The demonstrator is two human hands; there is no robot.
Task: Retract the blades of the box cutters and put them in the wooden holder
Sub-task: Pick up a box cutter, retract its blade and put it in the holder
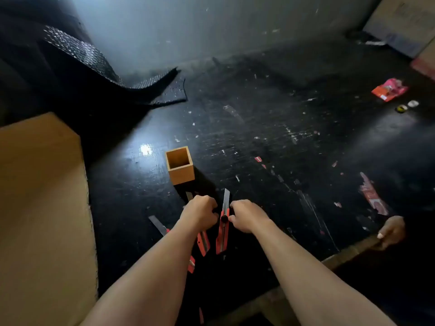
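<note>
A square wooden holder [180,165] stands open-topped on the black table [270,142]. Just in front of it lie three red box cutters with their blades out. The middle box cutter [223,236] points its blade away from me. My right hand [247,217] pinches its black knob. My left hand [200,214] is curled, fingertips against the same cutter's left side. That hand covers a second cutter [203,243], whose blade tip shows beyond the knuckles. The third cutter [159,224] lies further left, its body mostly hidden under my left forearm.
A cardboard sheet [42,220] overlaps the table's left side. Black textured matting [98,60] curls at the back left. A pink wrapper [389,89], small tape rolls [407,105] and red paper scraps [373,196] lie at the right. Another person's hand [392,231] rests on the right front edge.
</note>
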